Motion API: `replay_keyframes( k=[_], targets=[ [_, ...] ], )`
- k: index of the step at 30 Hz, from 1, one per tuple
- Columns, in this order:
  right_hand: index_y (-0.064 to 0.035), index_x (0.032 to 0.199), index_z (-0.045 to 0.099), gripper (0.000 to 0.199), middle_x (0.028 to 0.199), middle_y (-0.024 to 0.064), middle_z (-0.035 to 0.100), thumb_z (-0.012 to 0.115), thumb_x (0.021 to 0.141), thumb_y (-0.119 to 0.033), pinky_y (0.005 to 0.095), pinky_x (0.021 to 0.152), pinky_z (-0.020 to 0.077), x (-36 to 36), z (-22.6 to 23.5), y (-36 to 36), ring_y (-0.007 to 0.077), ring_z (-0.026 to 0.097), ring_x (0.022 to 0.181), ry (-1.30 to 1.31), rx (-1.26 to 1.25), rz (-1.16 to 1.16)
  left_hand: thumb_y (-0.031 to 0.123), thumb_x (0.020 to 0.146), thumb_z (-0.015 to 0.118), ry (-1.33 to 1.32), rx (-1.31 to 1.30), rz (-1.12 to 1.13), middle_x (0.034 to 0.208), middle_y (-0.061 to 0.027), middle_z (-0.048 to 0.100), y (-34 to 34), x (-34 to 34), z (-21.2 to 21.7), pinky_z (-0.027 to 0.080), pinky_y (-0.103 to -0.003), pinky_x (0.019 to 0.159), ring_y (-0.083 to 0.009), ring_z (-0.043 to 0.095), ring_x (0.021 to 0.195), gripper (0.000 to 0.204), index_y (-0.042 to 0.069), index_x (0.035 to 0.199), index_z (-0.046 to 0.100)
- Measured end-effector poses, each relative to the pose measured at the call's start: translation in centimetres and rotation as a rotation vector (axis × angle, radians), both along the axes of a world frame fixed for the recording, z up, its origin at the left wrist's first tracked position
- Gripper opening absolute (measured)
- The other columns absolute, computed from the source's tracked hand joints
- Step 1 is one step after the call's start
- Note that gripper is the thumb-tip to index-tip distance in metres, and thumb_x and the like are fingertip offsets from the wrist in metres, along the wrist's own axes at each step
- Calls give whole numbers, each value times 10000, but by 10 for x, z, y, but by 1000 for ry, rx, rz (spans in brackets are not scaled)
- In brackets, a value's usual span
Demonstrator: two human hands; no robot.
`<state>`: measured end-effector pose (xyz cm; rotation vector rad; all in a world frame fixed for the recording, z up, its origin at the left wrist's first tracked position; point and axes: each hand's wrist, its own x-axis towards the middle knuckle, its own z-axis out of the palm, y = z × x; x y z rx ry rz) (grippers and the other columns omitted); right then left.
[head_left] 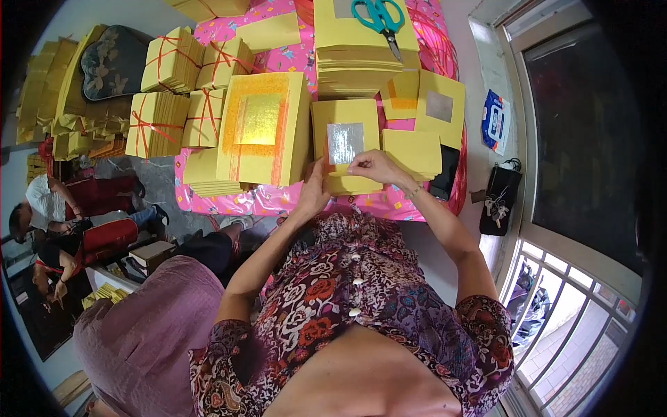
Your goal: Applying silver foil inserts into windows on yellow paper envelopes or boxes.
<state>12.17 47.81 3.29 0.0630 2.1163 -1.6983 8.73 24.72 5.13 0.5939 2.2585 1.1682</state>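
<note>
A yellow paper sheet (347, 112) with a silver foil square lies on top of a small stack near the table's front edge. At its lower left corner my left hand (315, 189) grips the edge, fingers close together and partly hidden. My right hand (381, 169) is closed in a pinch at the sheet's lower edge, just below the foil, where a strip of paper looks turned up. Left of it stands a taller stack of larger sheets (299, 104), its top showing gold foil with an orange border. Another short yellow stack (411, 154) sits right of my right hand.
Teal-handled scissors (379, 17) rest on a tall yellow stack at the back. Bundles tied with red string (167, 62) stand at the left on the pink tablecloth (267, 203). A black phone-like object (446, 174) lies at the right. Other people (62, 208) sit at the far left.
</note>
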Motion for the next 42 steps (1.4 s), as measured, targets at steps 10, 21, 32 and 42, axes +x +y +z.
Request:
replay_keyframes(
  k=[10,21,32,42],
  targets=[
    [-23,856,729,202,732,-18,656,711,876,-223,252,633,458,-6,-1,2,49,547,700,-70,80,-10,13,908,486,99,30,-6,1295,-247,486,-4,0,-23,416,-431,1022,-410,509,1208,482,6,1378,380],
    [-17,836,732,227,706,-14,648,735,854,-243,259,609,446,-7,2,1,55,535,673,-111,110,-48,-8,878,511,45,11,-36,1313,-233,461,-2,0,-10,424,-424,1025,-402,515,1204,498,1,1363,395],
    [-12,865,741,226,734,-1,674,733,853,-237,252,636,466,-5,-3,2,60,566,695,-124,120,-62,101,814,616,-108,-34,-58,1327,-219,432,1,-1,10,470,-456,958,-425,552,1150,623,57,1389,380],
    [-8,873,739,234,732,0,671,723,857,-241,262,643,468,-7,1,1,60,560,698,-107,143,-26,183,977,481,11,53,-15,1334,-231,429,0,-1,-13,426,-453,999,-425,492,1209,318,34,1255,514]
  ],
)
